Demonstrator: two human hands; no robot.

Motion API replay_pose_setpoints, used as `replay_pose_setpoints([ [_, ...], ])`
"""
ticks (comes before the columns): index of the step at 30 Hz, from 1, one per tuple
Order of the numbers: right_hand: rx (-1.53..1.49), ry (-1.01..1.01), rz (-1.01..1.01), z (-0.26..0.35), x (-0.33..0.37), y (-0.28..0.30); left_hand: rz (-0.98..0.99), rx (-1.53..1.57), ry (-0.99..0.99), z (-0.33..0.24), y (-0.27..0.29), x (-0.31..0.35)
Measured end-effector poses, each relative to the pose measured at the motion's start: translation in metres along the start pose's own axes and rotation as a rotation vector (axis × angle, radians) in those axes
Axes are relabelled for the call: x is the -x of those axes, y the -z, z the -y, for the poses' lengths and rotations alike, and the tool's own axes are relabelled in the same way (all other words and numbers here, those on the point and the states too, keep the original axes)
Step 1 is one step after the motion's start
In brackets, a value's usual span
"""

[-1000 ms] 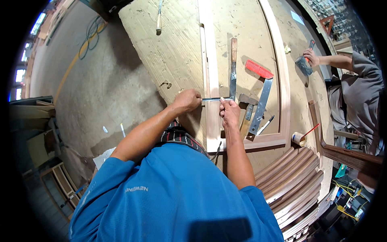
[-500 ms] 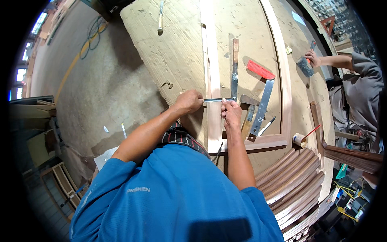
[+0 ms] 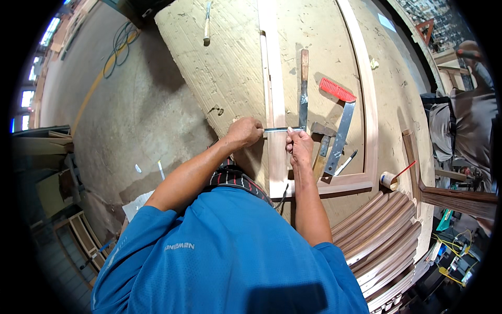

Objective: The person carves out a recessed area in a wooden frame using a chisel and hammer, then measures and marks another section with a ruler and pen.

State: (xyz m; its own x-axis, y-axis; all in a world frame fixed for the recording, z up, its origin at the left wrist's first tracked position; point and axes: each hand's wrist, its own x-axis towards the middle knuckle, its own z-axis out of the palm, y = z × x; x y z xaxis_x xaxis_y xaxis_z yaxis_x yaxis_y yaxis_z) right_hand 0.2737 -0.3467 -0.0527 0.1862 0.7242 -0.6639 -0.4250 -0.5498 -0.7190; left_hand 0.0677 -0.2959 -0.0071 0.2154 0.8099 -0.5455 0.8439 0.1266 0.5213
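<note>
A thin, dark, narrow metal strip (image 3: 275, 129) lies across the pale wooden frame (image 3: 276, 99) near its lower left corner; its exact kind I cannot tell. Its left end is pinched in my left hand (image 3: 244, 132), just beyond the frame's outer edge. Thumb and fingers of my right hand (image 3: 299, 147) grip the strip toward its other end. A wooden-handled tool with a long blade (image 3: 304, 86) reaches down close to the strip's right end. Beside my right hand lie a hammer (image 3: 325, 140), a red-handled saw (image 3: 343, 128) and a marker pen (image 3: 345, 163).
A chisel (image 3: 207, 31) rests at the workbench's (image 3: 230, 63) far left. Dark wooden mouldings (image 3: 379, 230) are stacked at the near right, by a small pot (image 3: 388, 180) with a red stick. Across the bench stands a co-worker (image 3: 463, 118).
My hands and the strip have hardly moved. The co-worker has lifted the dark mallet-like tool off the bench and drawn that arm back to the right.
</note>
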Motion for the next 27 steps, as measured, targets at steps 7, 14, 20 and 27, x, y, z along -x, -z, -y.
replay_pose_setpoints([
  [7,-0.017,-0.027,-0.002,0.0027,0.0016,-0.0001,0.014,-0.013,0.027,-0.0051,0.0034,0.0029],
  [14,-0.017,-0.020,0.008,0.0010,0.0003,0.0005,0.001,-0.012,0.016,-0.0024,0.0013,0.0012],
  [20,-0.012,-0.023,0.005,0.0012,0.0007,0.0000,-0.033,-0.017,-0.031,0.0028,-0.0018,0.0010],
  [27,-0.013,-0.024,0.002,0.0014,0.0005,0.0015,-0.043,-0.032,-0.060,0.0008,-0.0015,0.0020],
])
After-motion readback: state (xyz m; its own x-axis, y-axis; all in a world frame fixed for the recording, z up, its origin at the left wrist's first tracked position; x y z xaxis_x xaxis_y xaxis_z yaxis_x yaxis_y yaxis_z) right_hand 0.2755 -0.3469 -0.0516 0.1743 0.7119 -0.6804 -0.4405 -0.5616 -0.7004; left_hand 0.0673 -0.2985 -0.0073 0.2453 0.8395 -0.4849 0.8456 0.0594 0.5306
